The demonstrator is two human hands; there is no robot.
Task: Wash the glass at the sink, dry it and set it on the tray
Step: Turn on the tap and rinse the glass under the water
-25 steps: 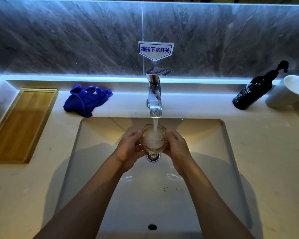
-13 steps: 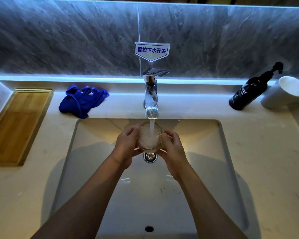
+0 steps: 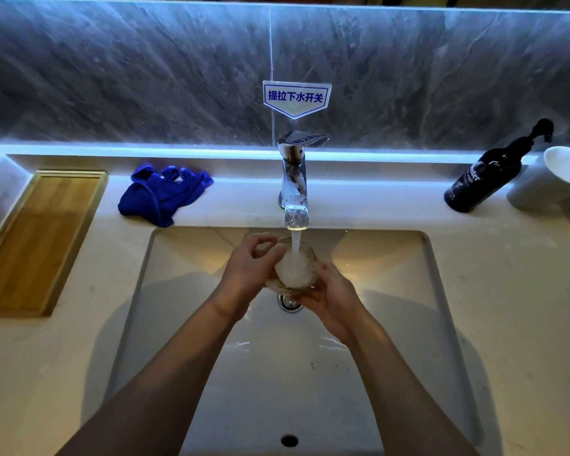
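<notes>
Washing step: glass (image 3: 293, 268) held by both hands (image 3: 334, 299) under running tap (image 3: 296, 192). Next, blue cloth (image 3: 162, 194) far left for drying.

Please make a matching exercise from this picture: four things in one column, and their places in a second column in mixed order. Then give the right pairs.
Things:
1. clear drinking glass
2. crumpled blue cloth
3. rectangular wooden tray
4. black pump bottle

Places:
A. far left of the counter
B. right of the chrome tap
C. under the running water, between both hands
D. on the counter, left of the tap

Pairs: 1-C, 2-D, 3-A, 4-B
</notes>
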